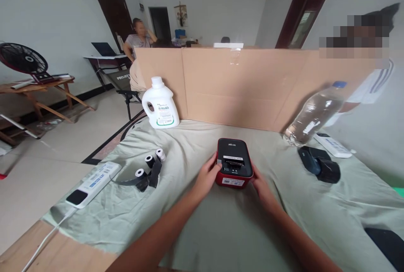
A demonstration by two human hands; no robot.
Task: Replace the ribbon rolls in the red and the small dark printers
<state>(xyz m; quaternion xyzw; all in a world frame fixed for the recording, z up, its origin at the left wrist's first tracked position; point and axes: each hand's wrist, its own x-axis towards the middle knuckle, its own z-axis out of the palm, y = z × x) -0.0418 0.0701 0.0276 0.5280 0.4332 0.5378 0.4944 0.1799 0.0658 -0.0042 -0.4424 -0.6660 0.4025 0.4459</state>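
A black-topped label printer (234, 154) with red sides sits near the middle of the green cloth. A slot with a strip of pale label crosses its top, and a white sticker is on its near side. My left hand (206, 177) grips its left side, the thumb at the top edge. My right hand (262, 185) is closed against its right side, with most of its fingers hidden. To the left lie three small paper rolls (140, 173) with dark strips among them.
A white power strip (93, 185) with a cord lies at left. A white detergent jug (160, 105) stands by the upright cardboard (214, 86). At right are a large plastic bottle (315, 114), a dark handheld device (318, 164) and another white strip (333, 145). Two people are beyond.
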